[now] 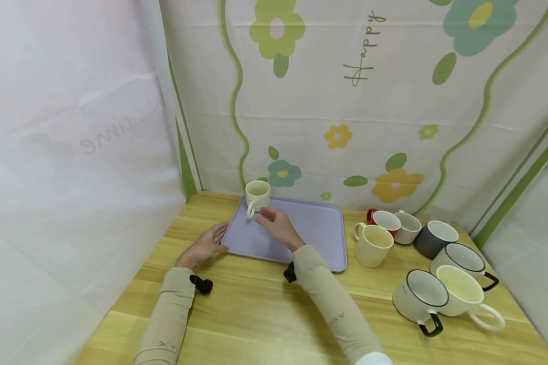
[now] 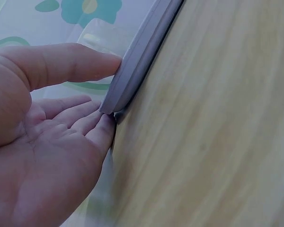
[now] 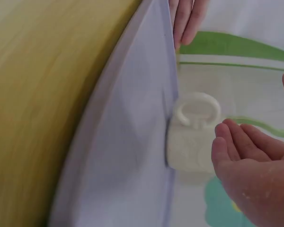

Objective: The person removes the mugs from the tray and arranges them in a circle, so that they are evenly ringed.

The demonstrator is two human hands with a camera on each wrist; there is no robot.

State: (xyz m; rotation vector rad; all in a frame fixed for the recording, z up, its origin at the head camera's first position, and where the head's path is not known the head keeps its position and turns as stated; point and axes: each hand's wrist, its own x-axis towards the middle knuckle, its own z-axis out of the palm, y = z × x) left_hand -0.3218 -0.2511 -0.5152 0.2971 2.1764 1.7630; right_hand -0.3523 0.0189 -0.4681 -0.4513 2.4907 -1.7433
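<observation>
A cream mug (image 1: 258, 192) stands upright in the far left corner of a lavender tray (image 1: 308, 223), its handle turned to the front. My right hand (image 1: 279, 225) is just right of the mug's handle; in the right wrist view the fingers (image 3: 244, 144) are relaxed, with thumb apart, and hold nothing. Whether a fingertip touches the mug I cannot tell. At the tray's left edge is my left hand (image 1: 205, 246). Its thumb (image 2: 92, 65) touches the tray's rim (image 2: 137, 61), while the straight fingers lie alongside the edge, the little finger against it.
On the right of the wooden table (image 1: 255, 314) several mugs stand close together: a cream mug (image 1: 373, 246), a red one (image 1: 386, 221), a dark grey one (image 1: 434, 241) and a white one with a black handle (image 1: 415, 299) among them. A flowered curtain (image 1: 319, 101) hangs behind.
</observation>
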